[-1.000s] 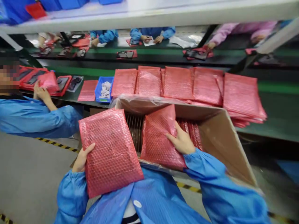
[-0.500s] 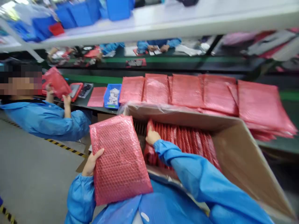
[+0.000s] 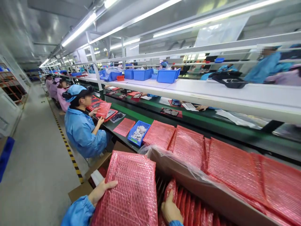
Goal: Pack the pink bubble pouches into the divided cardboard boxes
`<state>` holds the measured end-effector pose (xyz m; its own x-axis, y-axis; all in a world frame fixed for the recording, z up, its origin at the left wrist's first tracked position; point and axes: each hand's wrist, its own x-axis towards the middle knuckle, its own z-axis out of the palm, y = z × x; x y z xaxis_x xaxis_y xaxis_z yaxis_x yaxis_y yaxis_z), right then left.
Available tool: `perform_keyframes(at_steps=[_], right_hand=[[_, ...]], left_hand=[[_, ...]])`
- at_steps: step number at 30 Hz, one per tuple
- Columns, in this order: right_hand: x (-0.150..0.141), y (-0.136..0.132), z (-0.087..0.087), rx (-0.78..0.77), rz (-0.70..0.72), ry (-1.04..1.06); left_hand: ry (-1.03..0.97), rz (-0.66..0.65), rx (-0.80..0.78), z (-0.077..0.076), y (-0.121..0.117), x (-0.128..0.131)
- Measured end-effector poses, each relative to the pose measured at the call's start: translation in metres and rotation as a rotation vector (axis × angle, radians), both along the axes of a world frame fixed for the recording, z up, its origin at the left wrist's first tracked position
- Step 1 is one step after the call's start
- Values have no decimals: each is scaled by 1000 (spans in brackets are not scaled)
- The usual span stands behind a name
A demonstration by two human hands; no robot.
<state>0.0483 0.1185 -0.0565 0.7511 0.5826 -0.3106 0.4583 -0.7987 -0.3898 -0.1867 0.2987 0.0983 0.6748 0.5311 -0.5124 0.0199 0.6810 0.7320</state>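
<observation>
The fingers of the left hand (image 3: 100,191) grasp a flat, translucent red bubble-wrap pouch (image 3: 131,191) by its left side, thumb across the face; more edges show behind it, so it may be several. It is near, tilted up, just left of the open brown cardboard carton (image 3: 183,175). The fingers of the right hand (image 3: 171,210) touch the leftmost pouch of a packed red row (image 3: 188,204) inside the carton; if they are closed on it, I cannot tell.

The pouch should be light and soft, bending easily if it is held only at one corner, and its glossy film may slip. A wide pinch on the side edge, with palm behind, seems safest; a hard squeeze could flatten the bubbles.

Over the carton wall lies a thin, wrinkled, clear plastic liner (image 3: 188,169). Farther, on the dark green bench (image 3: 127,143), are rectangular red pouches (image 3: 188,144) and, to their left, a smooth blue plastic bin (image 3: 134,141) with small white pieces (image 3: 139,132).
</observation>
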Motion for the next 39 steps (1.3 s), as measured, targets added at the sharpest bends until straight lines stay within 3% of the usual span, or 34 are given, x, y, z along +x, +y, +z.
perform_keyframes(at_steps=[6,13,20,29,36,39], right_hand=[[9,7,0,99,-4,8],[-10,0,-3,50,-5,69],[-3,-8,-1,-13,-31,43],[-10,6,41,-139,-31,126],[-4,9,43,-214,-60,249],[-1,12,59,-238,-51,247]], left_hand=[[-14,7,-1,-6,2,1],[50,41,16,9,-4,3],[109,68,36,12,-7,2],[368,-9,137,24,7,1],[382,-108,230,22,38,17],[331,-129,233,21,46,24]])
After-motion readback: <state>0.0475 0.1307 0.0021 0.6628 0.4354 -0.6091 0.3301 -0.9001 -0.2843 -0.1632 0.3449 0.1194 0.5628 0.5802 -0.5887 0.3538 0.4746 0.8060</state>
